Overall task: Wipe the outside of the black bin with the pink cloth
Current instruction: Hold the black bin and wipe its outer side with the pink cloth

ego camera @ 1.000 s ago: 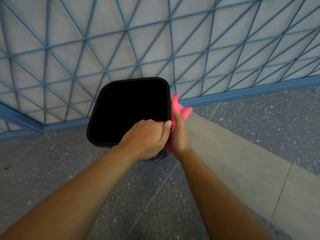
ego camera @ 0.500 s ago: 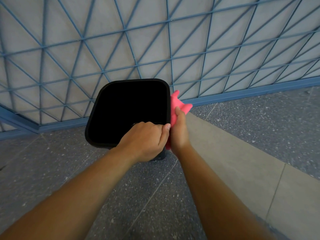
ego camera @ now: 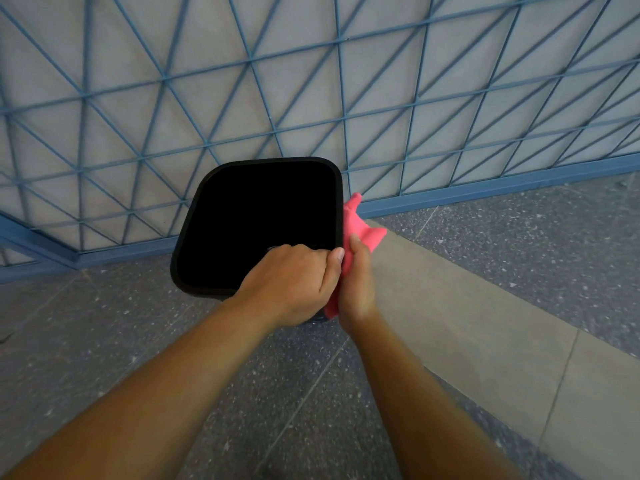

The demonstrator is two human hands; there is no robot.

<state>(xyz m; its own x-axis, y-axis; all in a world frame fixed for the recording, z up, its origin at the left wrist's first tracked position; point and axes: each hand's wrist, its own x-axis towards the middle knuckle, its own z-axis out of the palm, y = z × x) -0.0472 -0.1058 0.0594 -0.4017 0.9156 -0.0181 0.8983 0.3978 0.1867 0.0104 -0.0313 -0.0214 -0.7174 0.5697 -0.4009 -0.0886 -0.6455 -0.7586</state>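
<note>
**Head view: bin gripped at near rim, cloth pressed to right wall**

Head camera looking down on black bin (ego camera: 214,237), standing upright on speckled grey floor (ego camera: 104,341), just in front of blue lattice panel (ego camera: 311,98). Showing only darkness inside the open top.

Left hand (ego camera: 291,282) gripping the bin at its near right corner: fingers curling together over the rim and dipping inside, thumb lying along the outside, tip pointing toward the other hand.

Right hand (ego camera: 356,289) pressing pink cloth (ego camera: 360,226) against the outer right wall of the bin, just beside the left thumb and seemingly touching it. Thumb lying straight up over the cloth; remaining fingers hidden behind the hand and fabric, so cannot tell whether spread or closed. Cloth bunching between palm and bin wall, peaking above the thumb near the rim's right edge, with a small fold showing below the hand.

Paler grey strip (ego camera: 467,306) of flooring running diagonally off to the right of the bin. Both forearms bare, reaching in from the bottom edge.
</note>
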